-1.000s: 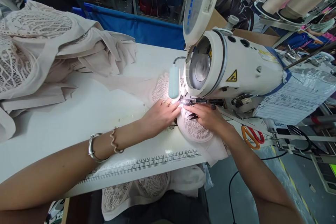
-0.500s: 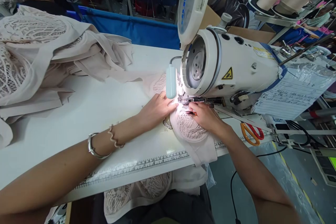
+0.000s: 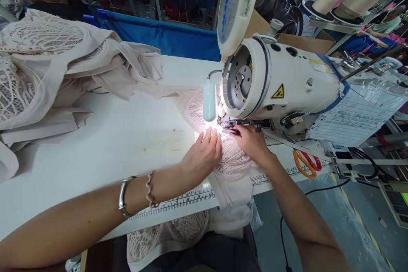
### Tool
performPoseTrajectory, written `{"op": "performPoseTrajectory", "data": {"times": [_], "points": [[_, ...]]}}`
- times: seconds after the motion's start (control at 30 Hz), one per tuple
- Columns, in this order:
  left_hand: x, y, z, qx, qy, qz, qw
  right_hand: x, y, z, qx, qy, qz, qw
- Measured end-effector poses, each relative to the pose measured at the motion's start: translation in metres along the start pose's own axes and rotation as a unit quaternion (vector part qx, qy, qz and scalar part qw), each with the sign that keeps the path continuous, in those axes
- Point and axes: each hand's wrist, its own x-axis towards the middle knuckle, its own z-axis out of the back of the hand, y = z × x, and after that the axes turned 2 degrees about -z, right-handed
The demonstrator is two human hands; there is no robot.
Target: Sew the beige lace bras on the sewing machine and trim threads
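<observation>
A pale pink lace bra (image 3: 234, 159) lies under the needle area of a white sewing machine (image 3: 287, 76), lit brightly by a small lamp (image 3: 209, 102). My left hand (image 3: 204, 153) rests on the bra's near edge with its fingers stretched out, just in front of the needle. Close to the presser foot, my right hand (image 3: 253, 142) is closed around a small dark tool (image 3: 235, 131), mostly hidden by the fingers. Its exact kind is unclear. The bra's far lace part (image 3: 196, 108) stretches behind the lamp, and its plain band (image 3: 232, 187) hangs toward the table's front edge.
A heap of similar lace bras (image 3: 63, 68) covers the table's left side. Another bra (image 3: 172, 233) lies on my lap. Orange-handled scissors (image 3: 302, 165) and a red handle (image 3: 314, 161) lie to the right. A printed ruler (image 3: 188, 199) runs along the front edge.
My left hand has moved from beside the needle toward me, onto the nearer fabric. The bra's near band has shifted left. The round part inside the machine's head has turned.
</observation>
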Motion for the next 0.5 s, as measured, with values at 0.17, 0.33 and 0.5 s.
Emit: {"op": "performPoseTrajectory", "data": {"times": [0.17,0.33,0.5], "points": [[0.0,0.0,0.001,0.002,0.01,-0.002,1.0,0.0,-0.006,-0.012,0.049,-0.032,0.008,0.998],[0.0,0.0,0.0,0.018,0.003,-0.005,1.0,0.005,-0.011,-0.027,0.049,-0.102,0.003,0.994],[0.0,0.002,0.0,0.029,0.002,-0.009,1.0,0.002,-0.015,-0.022,0.048,-0.093,0.036,0.994]]}}
